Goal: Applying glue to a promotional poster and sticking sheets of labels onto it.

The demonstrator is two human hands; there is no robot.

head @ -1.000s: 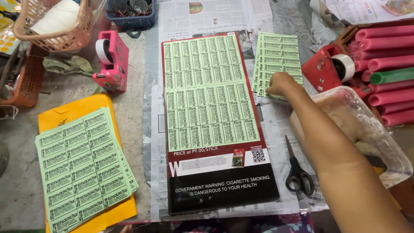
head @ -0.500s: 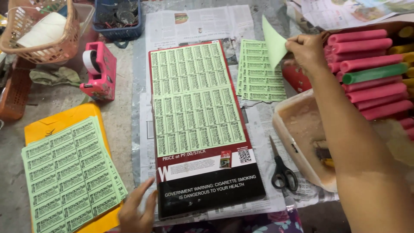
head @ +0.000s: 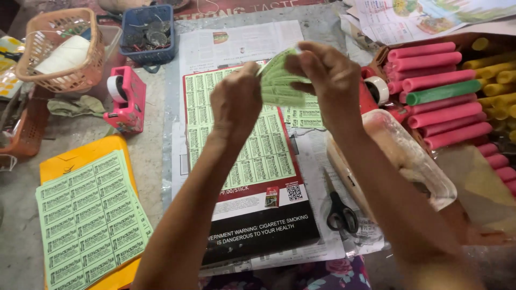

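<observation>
Both hands are raised above the middle of the table, pinching between them a thin, flexible sheet of pale green paper labels (head: pixel 279 80), which bows and curls in the air; the left hand (head: pixel 236 102) grips its near-left edge with fingers and thumb closed on it, and the right hand (head: pixel 328 72) clamps its upper right edge the same way. Directly below lies a flat, rigid dark red and black board covered in a grid of green labels (head: pixel 242 161), resting on spread newspaper (head: pixel 236 45) whose margins show on all sides. A further stack of green label sheets (head: pixel 306 115) sits just beside the board's right edge, partly hidden by the right wrist. To the left, well apart, another stack of green label sheets (head: pixel 88 215) lies on a yellow envelope (head: pixel 75 158) near the table's front edge, with bare grey surface between it and the newspaper. Black-handled scissors (head: pixel 341 212) lie closed just right of the board. A pink plastic tape dispenser (head: pixel 126 99) stands at upper left, and smooth pink, green and yellow foam tubes (head: pixel 441 91) crowd the right side.
</observation>
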